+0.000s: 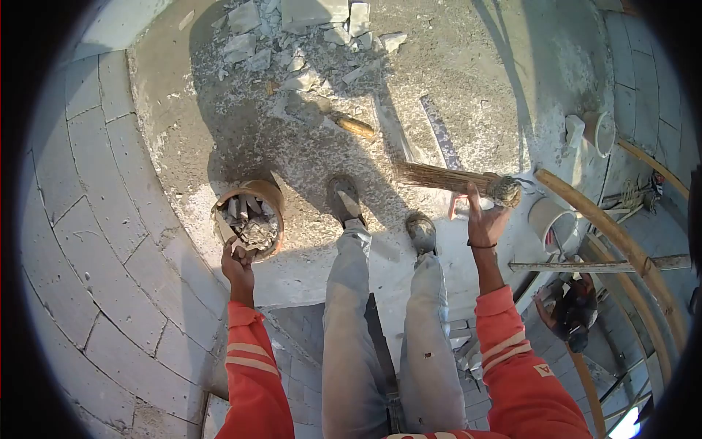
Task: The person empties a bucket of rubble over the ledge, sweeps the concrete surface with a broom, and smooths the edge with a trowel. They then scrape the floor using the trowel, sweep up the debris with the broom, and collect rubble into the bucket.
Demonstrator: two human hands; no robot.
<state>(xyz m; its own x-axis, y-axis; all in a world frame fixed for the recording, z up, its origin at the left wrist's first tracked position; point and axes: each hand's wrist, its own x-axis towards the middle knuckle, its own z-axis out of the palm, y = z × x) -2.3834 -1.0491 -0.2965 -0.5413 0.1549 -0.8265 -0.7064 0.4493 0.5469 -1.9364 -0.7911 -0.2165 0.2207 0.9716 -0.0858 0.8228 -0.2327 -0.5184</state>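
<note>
On the left stands a round bucket point(275, 196) with broken grey chunks point(256, 225) inside. My left hand point(238, 265) is at its near rim, fingers curled; whether they grip the rim or a piece is hard to tell. My right hand point(485, 223) is closed around the bound end of a straw hand broom point(453, 178), whose bristles point left above the floor. Past my shoes, a short wooden-handled tool point(355, 126) lies on the dusty floor, and a long flat strip point(440, 133) lies further right.
Broken slabs point(314, 13) and rubble are heaped at the top. A block wall point(110, 219) runs along the left. At right are a second bucket point(550, 219), a third bucket point(601, 134), wooden poles point(599, 219) and, lower down, another person point(574, 307).
</note>
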